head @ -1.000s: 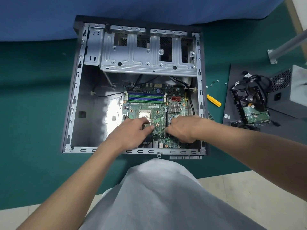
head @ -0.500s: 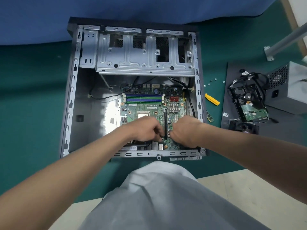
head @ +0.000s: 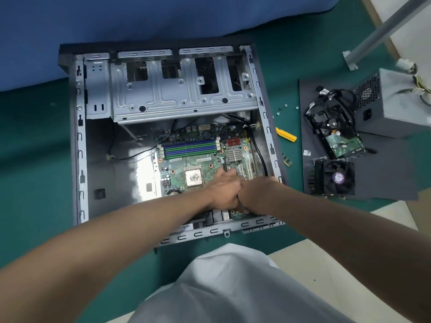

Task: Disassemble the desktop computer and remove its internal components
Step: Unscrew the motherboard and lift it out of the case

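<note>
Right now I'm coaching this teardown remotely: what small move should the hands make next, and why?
Probably ease the near edge of the motherboard up slightly to test whether it is free. The left hand and right hand meet at that edge, the board sits in the case, and the power supply, hard drive and cooler fan already lie outside.

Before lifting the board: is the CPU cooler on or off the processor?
Off. The processor lies bare on the motherboard; the cooler sits on the dark panel outside the case.

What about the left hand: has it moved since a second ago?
Yes: the left hand slid right, away from the CPU, and now touches the right hand.
</note>
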